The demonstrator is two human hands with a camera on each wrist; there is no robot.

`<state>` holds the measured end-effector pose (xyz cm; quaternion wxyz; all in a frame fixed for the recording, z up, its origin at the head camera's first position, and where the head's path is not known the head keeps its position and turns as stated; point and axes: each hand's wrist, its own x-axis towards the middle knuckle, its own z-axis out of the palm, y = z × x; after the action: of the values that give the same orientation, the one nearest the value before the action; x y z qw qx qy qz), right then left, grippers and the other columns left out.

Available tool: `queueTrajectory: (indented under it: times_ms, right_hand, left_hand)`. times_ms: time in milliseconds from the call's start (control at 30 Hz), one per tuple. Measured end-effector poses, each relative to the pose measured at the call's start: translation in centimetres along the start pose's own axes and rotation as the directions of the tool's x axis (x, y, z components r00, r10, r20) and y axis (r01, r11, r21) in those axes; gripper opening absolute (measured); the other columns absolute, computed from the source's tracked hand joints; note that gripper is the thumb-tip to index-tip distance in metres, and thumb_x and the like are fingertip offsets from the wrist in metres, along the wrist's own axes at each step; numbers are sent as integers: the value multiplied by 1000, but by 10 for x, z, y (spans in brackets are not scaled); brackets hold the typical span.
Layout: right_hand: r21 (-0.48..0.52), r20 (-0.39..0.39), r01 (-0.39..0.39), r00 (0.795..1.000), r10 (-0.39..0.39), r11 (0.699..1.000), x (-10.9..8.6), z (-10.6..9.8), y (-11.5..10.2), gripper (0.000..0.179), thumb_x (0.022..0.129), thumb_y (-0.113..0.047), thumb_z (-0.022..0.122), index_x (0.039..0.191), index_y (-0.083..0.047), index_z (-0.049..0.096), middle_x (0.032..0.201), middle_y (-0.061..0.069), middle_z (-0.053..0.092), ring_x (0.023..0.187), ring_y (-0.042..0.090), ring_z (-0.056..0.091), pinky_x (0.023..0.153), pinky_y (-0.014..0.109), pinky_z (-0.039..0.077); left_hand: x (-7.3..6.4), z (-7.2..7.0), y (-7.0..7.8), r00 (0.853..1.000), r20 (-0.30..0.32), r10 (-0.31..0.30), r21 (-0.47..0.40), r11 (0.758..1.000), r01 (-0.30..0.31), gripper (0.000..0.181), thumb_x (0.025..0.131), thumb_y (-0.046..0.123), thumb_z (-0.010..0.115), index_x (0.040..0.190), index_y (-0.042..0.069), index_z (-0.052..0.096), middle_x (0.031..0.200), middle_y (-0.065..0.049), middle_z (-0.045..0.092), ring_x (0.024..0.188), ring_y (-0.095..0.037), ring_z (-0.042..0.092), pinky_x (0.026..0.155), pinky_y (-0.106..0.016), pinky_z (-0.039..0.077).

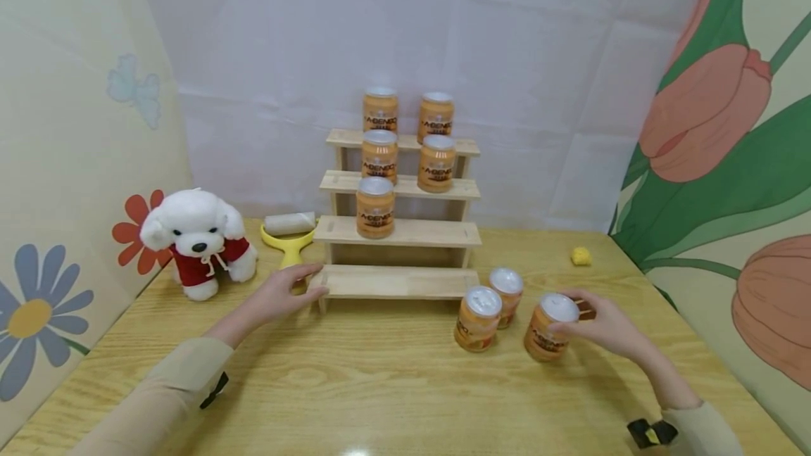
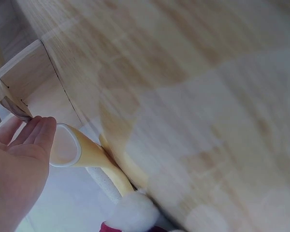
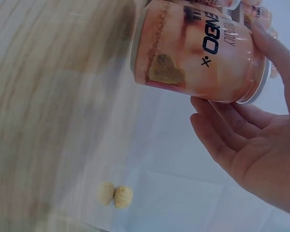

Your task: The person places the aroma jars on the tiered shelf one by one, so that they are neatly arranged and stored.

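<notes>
My right hand (image 1: 598, 322) holds an orange drink can (image 1: 546, 335) from its right side, thumb in front and fingers behind. In the right wrist view, the can (image 3: 198, 53) shows dark lettering, with the fingers (image 3: 232, 121) against its side. Whether its base touches the table cannot be told. Just left of it stand two more cans, a nearer one (image 1: 476, 322) and a farther one (image 1: 507, 294). My left hand (image 1: 281, 294) grips the left end of the lowest step of a wooden tiered stand (image 1: 399, 281); the left wrist view shows fingertips (image 2: 48, 123) at the board's edge.
Several matching cans (image 1: 375, 210) stand on the stand's upper steps. Left of the stand lie a yellow-handled lint roller (image 1: 289, 234) and a white plush dog (image 1: 201, 238) in red. A small yellow object (image 1: 580, 256) sits at the back right. A white cloth (image 1: 526, 125) hangs behind.
</notes>
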<state>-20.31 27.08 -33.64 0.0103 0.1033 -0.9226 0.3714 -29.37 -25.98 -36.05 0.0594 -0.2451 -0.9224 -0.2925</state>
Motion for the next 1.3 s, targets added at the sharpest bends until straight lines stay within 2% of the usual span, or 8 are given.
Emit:
queueTrajectory:
  times_ms: [133,367,633,867,1100,1300]
  right_hand:
    - [12,-25,-3,1000,4,1000,-2,-5,-6,62,80,-31,75,131,-3,51,116,18,60,99,28,59,70,30,53]
    - [-19,-82,49,995,-50,999,-2,-13,-18,57,82,-28,73,129,-3,53,116,18,61,99,30,59,70,29,53]
    - [-45,-165,86,982,-92,995,4,-15,-31,53,83,-29,72,128,-7,55,111,13,63,91,11,59,67,25,53]
    - [-53,-196,137,970,-145,989,14,-18,-45,51,83,-24,72,129,-8,55,113,14,62,94,16,60,70,25,53]
    - [-56,-197,176,963,-184,983,25,-18,-58,51,83,-24,72,129,-9,55,114,12,62,91,2,56,73,24,52]
    - [-53,-197,207,957,-214,977,35,-12,-68,51,82,-24,73,127,-7,56,112,12,64,95,17,60,77,27,53]
  left_hand:
    - [-1,0,-1,1000,-1,-4,-1,1000,4,60,91,36,62,132,-6,50,132,-25,52,122,-41,49,98,-52,44]
    - [-1,0,-1,1000,-7,-5,7,1000,5,60,90,36,62,132,-5,50,132,-24,53,122,-40,49,98,-52,43]
    - [-1,0,-2,1000,-12,1,17,1000,-1,59,90,36,62,131,-5,51,131,-24,54,121,-40,50,98,-52,44]
    - [1,2,-4,1000,-24,10,23,1000,-9,58,90,36,63,130,-4,52,130,-24,55,120,-39,51,97,-51,45]
    - [1,2,-4,1000,-25,18,14,1000,-18,58,89,35,64,130,-4,52,130,-24,55,121,-39,51,97,-51,44]
    - [0,2,-4,1000,-15,8,5,1000,-8,58,90,35,63,131,-5,52,131,-24,54,120,-39,51,96,-50,46]
